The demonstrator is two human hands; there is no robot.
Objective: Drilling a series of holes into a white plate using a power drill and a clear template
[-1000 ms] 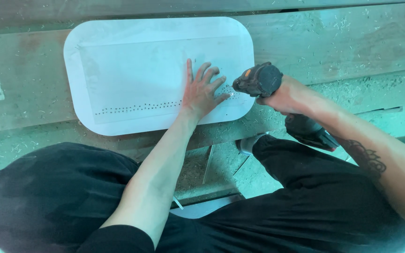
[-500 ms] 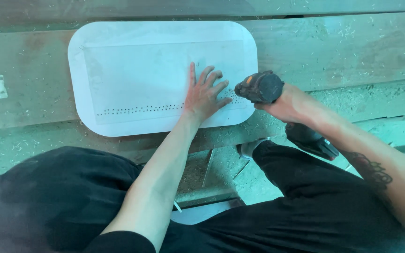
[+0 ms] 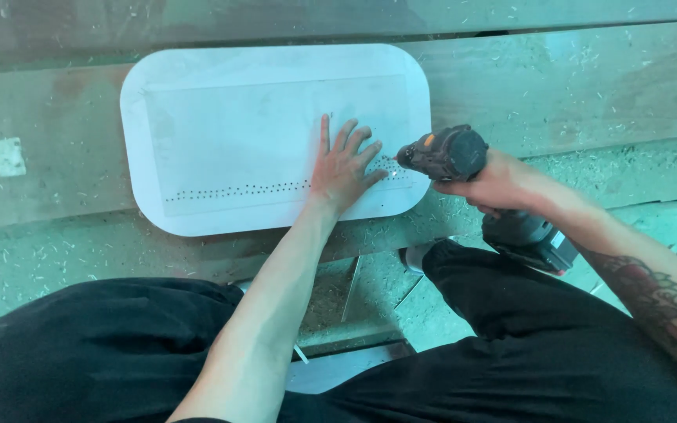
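Fingers (image 3: 344,141) of the left hand (image 3: 342,168) lie spread flat on the white panel (image 3: 237,117) at centre frame, just left of the cordless drill (image 3: 452,157). Right hand (image 3: 503,184) grips the drill, its tip touching the panel's row of dots (image 3: 237,190).

1 head-worn camera looks steeply down, close over the person's lap and forearms. It faces a dusty workbench (image 3: 589,86). No 2nd view shares the scene.
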